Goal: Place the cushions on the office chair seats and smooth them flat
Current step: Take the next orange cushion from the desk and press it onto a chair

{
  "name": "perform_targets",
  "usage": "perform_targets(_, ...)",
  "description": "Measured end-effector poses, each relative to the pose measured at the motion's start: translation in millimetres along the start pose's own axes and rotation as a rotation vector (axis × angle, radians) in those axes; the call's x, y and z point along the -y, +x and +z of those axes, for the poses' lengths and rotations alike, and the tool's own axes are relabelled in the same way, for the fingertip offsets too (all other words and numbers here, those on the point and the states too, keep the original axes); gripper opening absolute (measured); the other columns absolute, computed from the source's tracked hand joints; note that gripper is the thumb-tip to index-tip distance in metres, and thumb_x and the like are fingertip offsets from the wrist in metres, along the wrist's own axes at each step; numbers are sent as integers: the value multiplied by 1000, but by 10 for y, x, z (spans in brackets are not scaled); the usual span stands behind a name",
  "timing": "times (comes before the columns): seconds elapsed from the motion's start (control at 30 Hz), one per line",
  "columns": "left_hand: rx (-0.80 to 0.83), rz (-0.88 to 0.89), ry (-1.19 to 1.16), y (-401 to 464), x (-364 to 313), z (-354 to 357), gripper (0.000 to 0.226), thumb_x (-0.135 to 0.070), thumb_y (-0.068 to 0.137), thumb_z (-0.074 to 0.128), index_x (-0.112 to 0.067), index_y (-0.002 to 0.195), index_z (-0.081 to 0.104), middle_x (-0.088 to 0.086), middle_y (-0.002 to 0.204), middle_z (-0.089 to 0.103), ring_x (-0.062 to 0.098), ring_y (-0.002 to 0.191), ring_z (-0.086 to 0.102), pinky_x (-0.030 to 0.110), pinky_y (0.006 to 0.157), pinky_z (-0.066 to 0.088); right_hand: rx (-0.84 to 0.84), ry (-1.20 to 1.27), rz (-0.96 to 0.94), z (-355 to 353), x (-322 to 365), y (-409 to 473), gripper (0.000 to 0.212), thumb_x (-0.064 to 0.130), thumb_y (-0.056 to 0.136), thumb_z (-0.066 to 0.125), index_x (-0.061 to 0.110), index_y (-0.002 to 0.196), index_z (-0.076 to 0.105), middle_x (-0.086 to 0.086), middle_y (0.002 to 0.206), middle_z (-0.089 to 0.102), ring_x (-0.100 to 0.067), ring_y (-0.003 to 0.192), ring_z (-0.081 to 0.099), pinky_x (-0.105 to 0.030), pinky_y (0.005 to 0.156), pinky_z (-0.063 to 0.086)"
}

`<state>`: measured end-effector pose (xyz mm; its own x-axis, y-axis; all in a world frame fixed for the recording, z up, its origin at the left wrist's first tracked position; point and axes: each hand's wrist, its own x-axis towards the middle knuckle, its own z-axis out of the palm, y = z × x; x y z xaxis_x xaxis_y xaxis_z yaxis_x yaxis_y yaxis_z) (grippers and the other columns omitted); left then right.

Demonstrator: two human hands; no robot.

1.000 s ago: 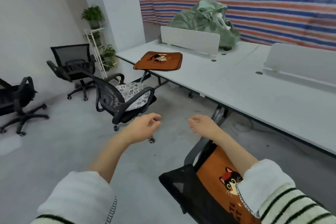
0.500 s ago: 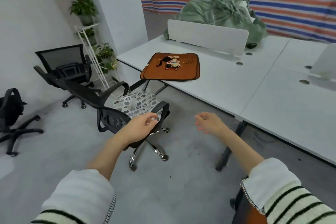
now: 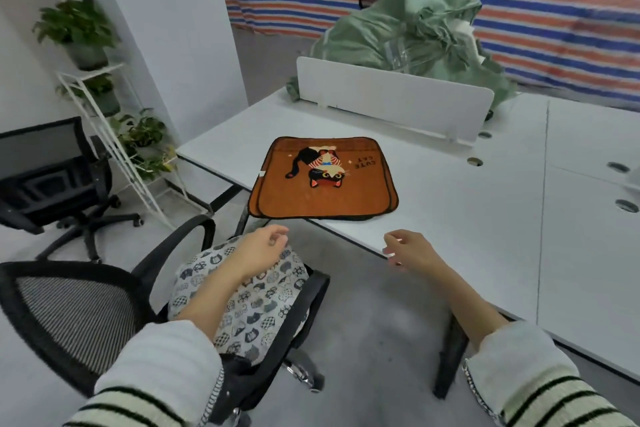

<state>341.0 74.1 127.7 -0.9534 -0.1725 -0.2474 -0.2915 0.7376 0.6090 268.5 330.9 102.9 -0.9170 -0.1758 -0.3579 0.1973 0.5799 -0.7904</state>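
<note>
An orange cat-print cushion [image 3: 325,180] lies flat on the white desk [image 3: 467,218], near its front edge. Below it stands a black mesh office chair [image 3: 69,315] with a white cushion patterned with cat heads [image 3: 256,305] on its seat. My left hand [image 3: 259,250] hovers over the far end of that cushion, fingers loosely curled, holding nothing. My right hand [image 3: 408,250] is held in the air at the desk's front edge, just short of the orange cushion, fingers apart and empty.
A second black office chair [image 3: 52,177] stands at the left, beside a white plant rack [image 3: 114,135] with potted plants. A white divider panel [image 3: 391,100] and a green bag [image 3: 415,35] are at the back of the desk. A desk leg [image 3: 450,357] is near my right arm.
I have moved closer to the desk and the chair with the patterned cushion. Both hands have stretched forward toward the orange cushion. The chair with an orange cushion at bottom right has left the view.
</note>
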Motion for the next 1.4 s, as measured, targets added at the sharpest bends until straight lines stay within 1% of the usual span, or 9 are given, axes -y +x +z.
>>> perform_targets(0.13, 16, -44, -39, 801, 177, -25, 39, -26, 99, 37, -16, 136, 43, 3, 139, 48, 18, 123, 48, 32, 102, 40, -16, 29, 33, -42, 149, 765, 34, 28, 96, 44, 9, 123, 56, -11, 110, 65, -22, 90, 60, -34, 85, 48)
perform_targets(0.27, -43, -153, -105, 1659, 407, -19, 45, -27, 99, 37, -13, 142, 33, 5, 148, 35, 21, 135, 36, 34, 110, 31, 41, -120, 47, -76, 224, 1830, 46, 30, 99, 39, 7, 139, 42, -11, 141, 47, -28, 129, 45, -40, 109, 36)
perform_targets(0.37, -55, -297, -184, 2306, 657, -34, 54, -29, 99, 36, -10, 147, 20, 7, 153, 25, 23, 140, 26, 38, 115, 25, 95, -200, 101, -81, 231, 2641, 52, 31, 100, 39, 8, 146, 29, -11, 151, 33, -29, 138, 33, -41, 113, 30)
perform_targets(0.5, -87, -423, -190, 3105, 1241, 66, 58, -40, 94, 36, -18, 146, 25, 7, 147, 36, 25, 136, 35, 47, 112, 32, 48, -257, 146, -134, 210, 3402, 51, 27, 99, 40, 7, 144, 29, -15, 145, 41, -36, 130, 43, -47, 108, 36)
perform_targets(0.7, -124, -538, -192, 3684, 1170, 95, 46, -21, 96, 39, -14, 141, 32, 12, 137, 44, 29, 122, 47, 48, 106, 37, 24, -401, 306, -67, 90, 4171, 52, 33, 95, 44, 2, 136, 37, -23, 134, 46, -41, 119, 49, -48, 97, 44)
perform_targets(0.87, -276, -654, -62, 3802, 1095, 92, 44, -19, 94, 44, -2, 135, 42, 24, 126, 51, 38, 114, 50, 46, 98, 43, -134, -348, 329, -45, 112, 4322, 43, 28, 90, 51, 1, 124, 49, -21, 120, 55, -39, 107, 55, -45, 87, 49)
perform_targets(1.1, -373, -499, -143, 3757, 679, -185, 35, -21, 97, 46, -3, 124, 56, 16, 112, 62, 30, 93, 60, 31, 75, 43, -224, -65, 233, -181, 541, 4047, 34, 20, 97, 46, 4, 124, 58, -15, 117, 63, -34, 106, 59, -37, 89, 47)
perform_targets(1.23, -384, -446, -225, 3563, 449, -263, 33, -22, 97, 43, -4, 121, 57, 16, 111, 63, 31, 97, 60, 42, 88, 49, -183, 333, 286, -344, 751, 3650, 28, 19, 96, 49, 6, 118, 59, -12, 112, 66, -32, 101, 63, -47, 95, 50)
perform_targets(1.4, -355, -198, -281, 3043, -71, -243, 35, -21, 97, 43, -2, 125, 54, 18, 122, 60, 33, 110, 55, 42, 96, 45, -349, 468, 160, -678, 760, 2583, 16, 15, 98, 46, 14, 101, 61, -5, 89, 67, -25, 84, 65, -39, 78, 54)
